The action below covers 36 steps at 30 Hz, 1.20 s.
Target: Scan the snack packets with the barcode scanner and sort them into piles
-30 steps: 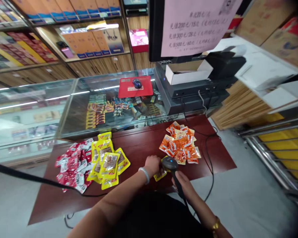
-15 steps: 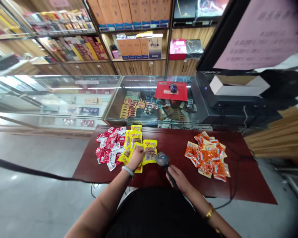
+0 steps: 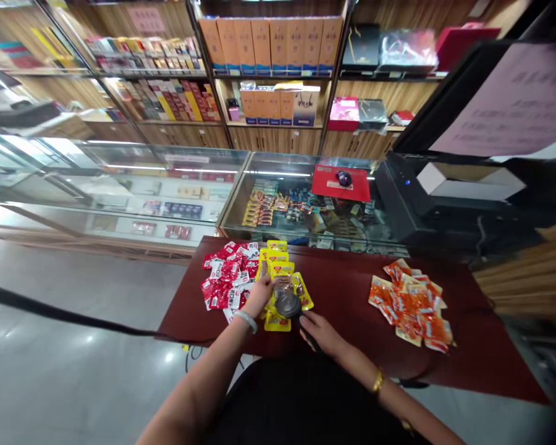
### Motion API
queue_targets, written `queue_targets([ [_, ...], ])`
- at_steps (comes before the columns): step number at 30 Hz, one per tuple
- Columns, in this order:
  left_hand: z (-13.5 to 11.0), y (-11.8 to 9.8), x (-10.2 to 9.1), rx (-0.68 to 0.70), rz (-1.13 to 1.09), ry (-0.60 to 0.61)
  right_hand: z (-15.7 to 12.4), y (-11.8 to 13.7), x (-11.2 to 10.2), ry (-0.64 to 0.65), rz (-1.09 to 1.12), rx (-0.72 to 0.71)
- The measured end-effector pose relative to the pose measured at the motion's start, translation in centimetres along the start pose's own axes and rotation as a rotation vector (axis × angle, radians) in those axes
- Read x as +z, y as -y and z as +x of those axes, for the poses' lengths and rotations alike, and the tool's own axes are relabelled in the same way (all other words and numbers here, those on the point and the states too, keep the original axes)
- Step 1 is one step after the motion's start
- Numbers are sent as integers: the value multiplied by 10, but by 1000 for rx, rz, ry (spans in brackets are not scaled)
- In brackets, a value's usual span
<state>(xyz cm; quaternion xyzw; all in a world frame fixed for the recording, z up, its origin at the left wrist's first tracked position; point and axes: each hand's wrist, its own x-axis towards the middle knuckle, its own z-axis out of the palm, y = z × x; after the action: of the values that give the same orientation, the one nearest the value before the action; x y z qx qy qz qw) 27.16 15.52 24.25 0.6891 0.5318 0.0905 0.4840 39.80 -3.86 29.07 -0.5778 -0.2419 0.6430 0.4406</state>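
My right hand [image 3: 322, 332] is wrapped round the dark handle of a handheld barcode scanner [image 3: 288, 305]. The scanner's round head is over the yellow snack packets and hides part of them. My left hand [image 3: 260, 293] has its fingers closed on the left edge of a yellow snack packet [image 3: 282, 269] on the pile. Another yellow packet [image 3: 304, 294] lies tilted just right of it. Beside my left hand is a heap of red and white packets [image 3: 227, 272]. A separate pile of orange packets [image 3: 408, 301] is at the right of the table.
Dark red table [image 3: 338, 290] under my hands. Behind it stands a glass display counter [image 3: 241, 185] with a red mat [image 3: 327, 185] and a mouse [image 3: 344, 178] on top. A black machine with an open white box [image 3: 472, 185] is at the right. A cable [image 3: 88, 318] crosses the left side.
The scanner has moved left, from beside the yellow packets to over them. My left hand now grips a packet nearer the scanner; the right-hand yellow packet has turned askew. The camera view has shifted.
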Motion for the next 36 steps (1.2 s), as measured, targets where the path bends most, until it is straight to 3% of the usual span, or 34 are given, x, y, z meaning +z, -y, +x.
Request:
queue_targets([
  [7,27,14,-19,-47,115,43,-6,0,1,-75,2,-2],
  [12,34,19,-25,-25,295,-120,-15,-4,-7,-186,20,-10],
  [17,23,2,-10,108,442,-324,-27,-5,-25,-280,98,-21],
  [20,11,-16,10,208,461,-343,-36,-6,-44,-322,129,-35],
  [24,-2,-45,57,302,457,-206,-53,-10,-79,-355,172,-45],
  [27,-6,-70,114,328,348,-4,-68,-16,-111,-375,215,-46],
  [29,-5,-88,159,268,211,155,-79,-21,-133,-390,246,-42],
  [31,-4,-104,204,117,39,310,-91,-27,-155,-413,276,-37],
  [34,-1,-125,262,40,-9,382,-108,-35,-184,-459,318,-31],
  [36,1,-136,288,24,8,390,-117,-39,-200,-484,341,-27],
])
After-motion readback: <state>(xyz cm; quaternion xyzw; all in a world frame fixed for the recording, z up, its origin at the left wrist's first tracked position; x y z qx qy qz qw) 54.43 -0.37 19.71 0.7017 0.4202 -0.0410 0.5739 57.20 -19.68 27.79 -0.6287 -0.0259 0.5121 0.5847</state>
